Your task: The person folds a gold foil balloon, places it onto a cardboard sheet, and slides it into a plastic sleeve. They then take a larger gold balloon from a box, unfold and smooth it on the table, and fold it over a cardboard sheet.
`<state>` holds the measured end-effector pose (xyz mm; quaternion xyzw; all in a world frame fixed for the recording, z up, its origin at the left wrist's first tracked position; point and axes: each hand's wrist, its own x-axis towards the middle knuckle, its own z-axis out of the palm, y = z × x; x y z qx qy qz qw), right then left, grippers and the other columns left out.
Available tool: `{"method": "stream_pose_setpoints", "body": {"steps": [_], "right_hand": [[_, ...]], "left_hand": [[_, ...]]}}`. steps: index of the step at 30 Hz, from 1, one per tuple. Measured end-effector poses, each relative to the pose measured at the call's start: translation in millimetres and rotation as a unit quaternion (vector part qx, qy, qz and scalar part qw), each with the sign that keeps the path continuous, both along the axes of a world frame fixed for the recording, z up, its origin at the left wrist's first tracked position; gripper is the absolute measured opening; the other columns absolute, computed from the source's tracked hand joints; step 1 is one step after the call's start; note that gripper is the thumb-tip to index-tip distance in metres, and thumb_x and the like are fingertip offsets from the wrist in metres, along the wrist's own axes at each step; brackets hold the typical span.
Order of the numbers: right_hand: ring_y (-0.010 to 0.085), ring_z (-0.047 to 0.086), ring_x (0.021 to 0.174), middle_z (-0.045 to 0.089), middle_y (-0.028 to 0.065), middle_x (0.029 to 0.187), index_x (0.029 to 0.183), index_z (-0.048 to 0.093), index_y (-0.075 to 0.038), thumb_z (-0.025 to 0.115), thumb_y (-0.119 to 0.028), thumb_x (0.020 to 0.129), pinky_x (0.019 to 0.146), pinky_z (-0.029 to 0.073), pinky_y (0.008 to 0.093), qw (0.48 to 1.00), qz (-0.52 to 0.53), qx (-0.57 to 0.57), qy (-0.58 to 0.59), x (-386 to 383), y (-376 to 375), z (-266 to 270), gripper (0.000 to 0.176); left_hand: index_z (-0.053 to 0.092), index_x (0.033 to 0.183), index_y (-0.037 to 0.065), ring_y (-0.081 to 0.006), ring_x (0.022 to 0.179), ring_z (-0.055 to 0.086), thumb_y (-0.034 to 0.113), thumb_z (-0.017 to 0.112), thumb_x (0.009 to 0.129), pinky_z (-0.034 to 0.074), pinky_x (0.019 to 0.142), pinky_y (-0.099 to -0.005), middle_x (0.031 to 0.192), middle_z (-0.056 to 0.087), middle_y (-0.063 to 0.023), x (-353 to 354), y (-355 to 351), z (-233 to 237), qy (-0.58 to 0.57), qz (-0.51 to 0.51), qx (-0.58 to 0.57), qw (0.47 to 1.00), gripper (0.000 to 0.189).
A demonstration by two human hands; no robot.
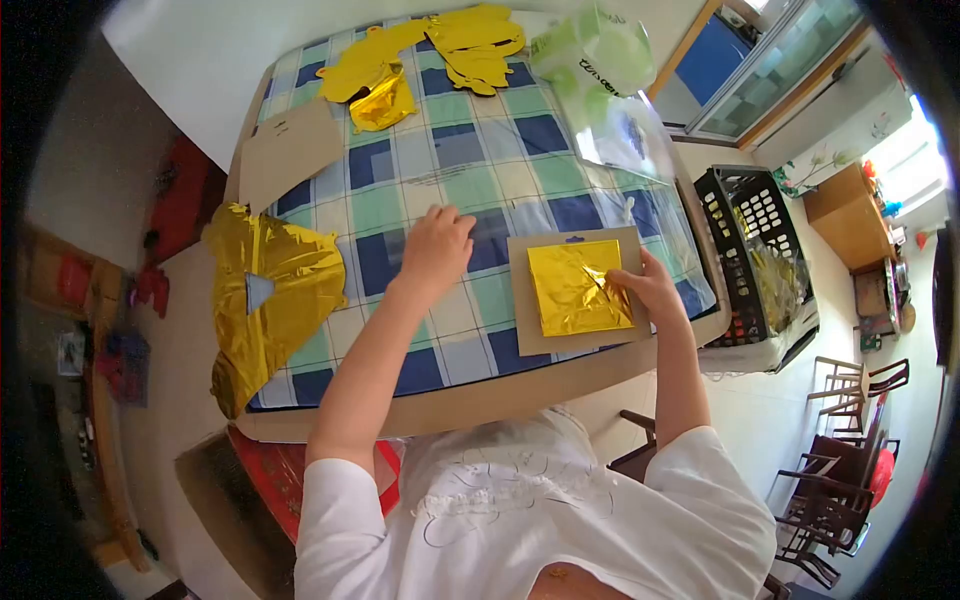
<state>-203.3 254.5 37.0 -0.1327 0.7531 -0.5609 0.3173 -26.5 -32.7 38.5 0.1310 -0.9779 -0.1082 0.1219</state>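
My right hand (652,288) grips the right edge of a brown cardboard backing card (523,300), its thumb resting on the folded gold foil balloon (575,290) that lies flat on the card. To the left, my left hand (437,248) is over the checked tablecloth with its fingers curled together. Anything between those fingers is hidden. Just beyond them lies what looks like a clear plastic bag (440,178) with small print on it.
Gold foil (275,295) drapes over the table's left edge, near another cardboard sheet (290,150). Yellow-gold flat pieces (475,50) lie at the far end, beside a green-and-white plastic bag (595,60). A black crate (745,250) stands right of the table.
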Motion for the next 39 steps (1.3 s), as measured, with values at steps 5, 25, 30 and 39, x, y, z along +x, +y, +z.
{"method": "stream_pose_setpoints", "body": {"steps": [5,25,30,39], "right_hand": [[0.0136,0.063,0.083,0.065,0.0085,0.098,0.121,0.053,0.003,0.071,-0.004,0.077,0.073,0.051,0.0263,1.0,-0.004,-0.004,0.028,3.2,-11.6,7.0,0.047],[0.0362,0.065,0.087,0.066,0.0218,0.093,0.106,0.054,0.003,0.079,-0.016,0.066,0.074,0.05,0.0399,0.961,0.121,0.093,0.232,45.6,-117.3,-11.8,0.051],[0.0385,0.06,0.096,0.063,0.0224,0.104,0.12,0.048,-0.002,0.071,-0.017,0.076,0.08,0.048,0.0432,0.937,0.045,0.168,0.302,59.0,-108.5,0.6,0.052],[0.0239,0.059,0.074,0.06,0.0098,0.091,0.122,0.054,-0.01,0.062,-0.008,0.081,0.07,0.048,0.0335,0.912,0.029,0.118,0.392,66.2,-85.0,-23.2,0.042]], "left_hand": [[0.061,0.108,0.009,-0.0263,0.104,0.054,0.012,0.063,0.08,0.049,0.086,-0.0396,0.107,0.058,-0.0076,-15.8,-27.8,-10.9,-0.038,-0.013,-0.037,0.999,0.028],[0.058,0.1,0.006,-0.0299,0.102,0.056,0.012,0.059,0.08,0.043,0.091,-0.0425,0.106,0.059,-0.0118,-23.3,-9.3,-22.6,0.055,-0.027,0.158,0.986,0.021],[0.049,0.131,0.012,-0.0327,0.122,0.047,0.018,0.057,0.087,0.037,0.102,-0.0431,0.133,0.049,-0.0142,-20.3,-4.5,-37.7,0.084,-0.02,0.05,0.995,0.045],[0.058,0.125,0.019,-0.0279,0.126,0.044,0.023,0.057,0.087,0.033,0.103,-0.0465,0.134,0.05,-0.0124,-31.0,7.2,-33.6,0.073,-0.048,-0.004,0.996,0.038]]}}
